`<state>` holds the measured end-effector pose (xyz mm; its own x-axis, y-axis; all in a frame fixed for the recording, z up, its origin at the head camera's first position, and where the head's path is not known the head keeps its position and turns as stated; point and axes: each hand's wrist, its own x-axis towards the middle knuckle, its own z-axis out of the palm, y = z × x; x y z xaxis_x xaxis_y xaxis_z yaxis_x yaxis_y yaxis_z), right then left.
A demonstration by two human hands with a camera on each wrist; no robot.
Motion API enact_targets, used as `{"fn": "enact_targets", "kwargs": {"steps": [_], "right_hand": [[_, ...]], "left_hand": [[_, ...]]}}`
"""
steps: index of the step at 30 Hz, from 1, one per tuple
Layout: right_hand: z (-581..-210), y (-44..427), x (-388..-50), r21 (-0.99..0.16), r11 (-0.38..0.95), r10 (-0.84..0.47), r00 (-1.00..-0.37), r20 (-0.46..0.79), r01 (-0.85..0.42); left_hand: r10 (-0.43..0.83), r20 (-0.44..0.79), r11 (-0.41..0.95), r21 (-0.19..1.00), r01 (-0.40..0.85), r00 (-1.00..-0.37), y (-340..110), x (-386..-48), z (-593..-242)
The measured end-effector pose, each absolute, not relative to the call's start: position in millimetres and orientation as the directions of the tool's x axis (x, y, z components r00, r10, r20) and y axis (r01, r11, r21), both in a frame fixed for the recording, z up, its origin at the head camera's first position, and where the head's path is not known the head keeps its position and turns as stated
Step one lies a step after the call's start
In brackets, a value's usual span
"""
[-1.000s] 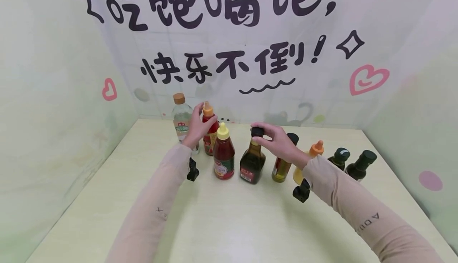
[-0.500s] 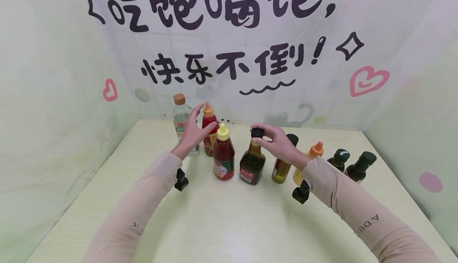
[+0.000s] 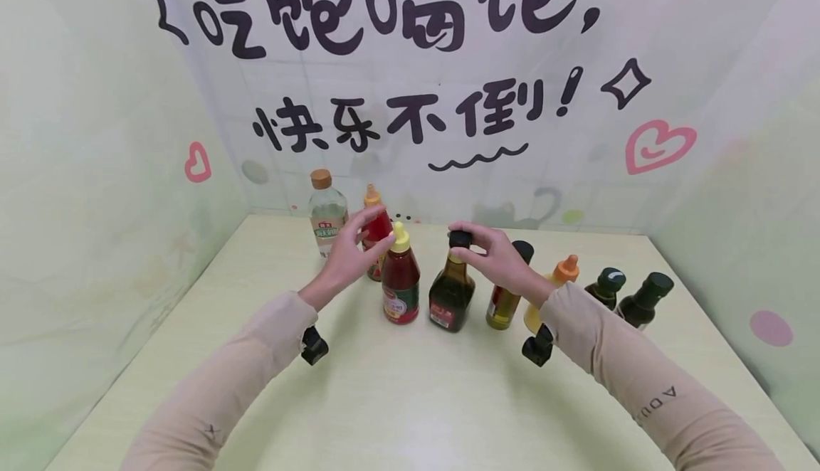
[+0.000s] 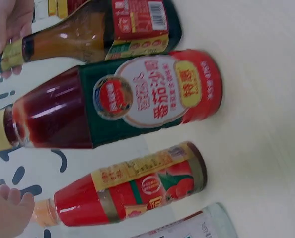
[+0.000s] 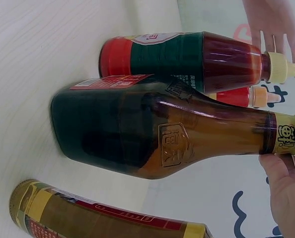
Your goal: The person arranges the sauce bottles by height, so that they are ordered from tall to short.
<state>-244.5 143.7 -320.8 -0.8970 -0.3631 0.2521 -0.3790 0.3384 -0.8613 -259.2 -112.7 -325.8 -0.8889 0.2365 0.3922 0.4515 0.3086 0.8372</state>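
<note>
R hand [image 3: 500, 257] is gripping the brown bottle [image 3: 452, 297] up top: thumb & fingers are pinching it around the black cap [image 3: 460, 239] & neck. It's standing upright on the counter [image 3: 410, 400], approx mid-row. L hand [image 3: 349, 254] is hovering just left of the yellow-capped sauce bottle [image 3: 401, 279], its fingers & thumb curving w/ a wide gap btwn them, holding nothing; the thumb tip is showing right by the yellow nozzle [image 3: 400, 237], can't tell if it's touching. That bottle is also standing upright, just beside the brown one. Beyond the L hand, a red bottle [image 4: 132, 188] w/ an orange top is standing partly hidden, & a clear bottle [image 3: 328, 215] is standing next to it, far L. On the R side, a slim bottle [image 3: 505, 307], an orange-topped squeeze bottle [image 3: 565, 272] & 2 dark bottles [image 3: 606, 287] are standing in line, partly hidden by R hand & sleeve [image 3: 615, 346].
</note>
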Motion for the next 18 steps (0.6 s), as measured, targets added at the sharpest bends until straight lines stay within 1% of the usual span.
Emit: {"fn": "enact_targets", "kwargs": {"steps": [4, 9, 18], "right_hand": [[-321.1, 143.6, -244.9, -0.858, 0.337, -0.364, -0.894, 0.261, -0.388], [-321.7, 143.3, -244.8, -0.861, 0.329, -0.361, -0.894, 0.264, -0.388], [-317.6, 141.6, -241.1, -0.863, 0.325, -0.361, -0.894, 0.265, -0.387]], "left_hand": [[0.272, 0.332, 0.289, 0.867, 0.406, -0.903, -107.4, -254.0, -329.6], [0.296, 0.296, 0.256, 0.892, 0.374, -0.908, -102.1, -254.7, -332.7], [0.282, 0.239, 0.316, 0.891, 0.325, -0.929, -93.9, -258.3, -337.0]]}}
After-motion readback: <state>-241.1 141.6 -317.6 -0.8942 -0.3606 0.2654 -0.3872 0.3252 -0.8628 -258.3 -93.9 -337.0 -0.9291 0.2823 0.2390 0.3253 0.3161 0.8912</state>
